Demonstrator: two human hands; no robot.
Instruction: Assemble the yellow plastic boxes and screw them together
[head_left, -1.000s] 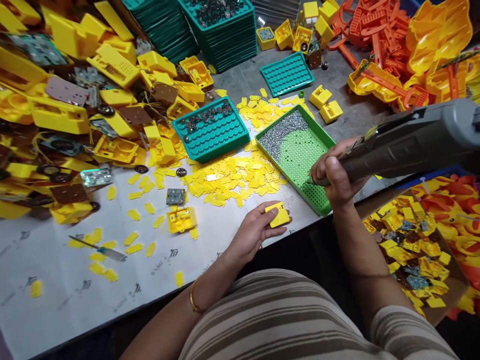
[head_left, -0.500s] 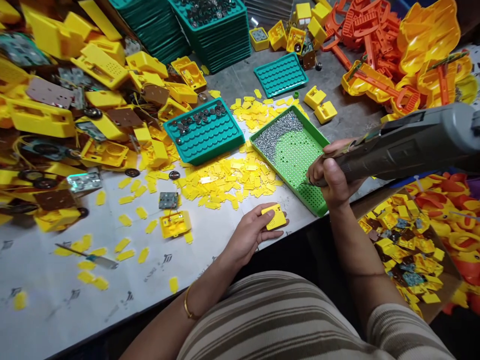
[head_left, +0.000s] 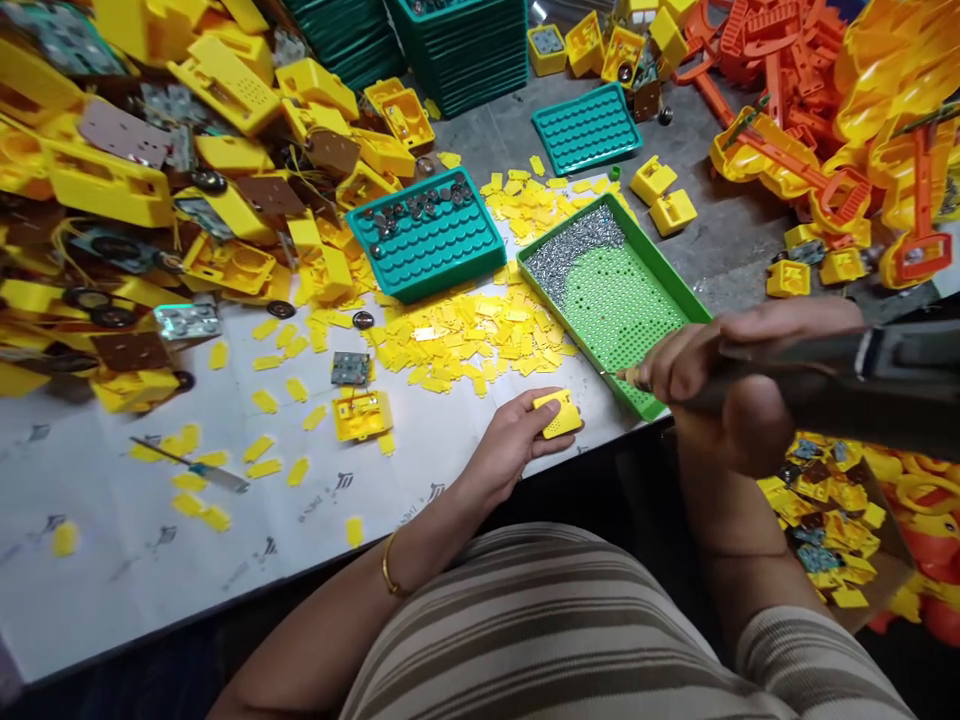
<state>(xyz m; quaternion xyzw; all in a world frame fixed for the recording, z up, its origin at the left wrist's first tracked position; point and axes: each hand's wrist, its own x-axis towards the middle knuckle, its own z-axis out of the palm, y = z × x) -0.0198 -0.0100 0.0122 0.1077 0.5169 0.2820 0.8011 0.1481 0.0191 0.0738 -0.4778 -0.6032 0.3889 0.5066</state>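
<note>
Here, the yellow case [head_left: 565,418] lies under the left grip's [head_left: 516,437] thumb [head_left: 545,413].

The table [head_left: 731,272] shows grey toward its far edge; white paper [head_left: 112,600] (printed with small dark marks) covers it to the near edge, beyond which lies shadow [head_left: 637,500]. The light is pale.

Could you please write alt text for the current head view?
A person's left hand holds a small yellow case; the right hand holds a dark handheld tool near a green tray of small silvery pieces. Yellow parts and teal trays lie on the table.
</note>
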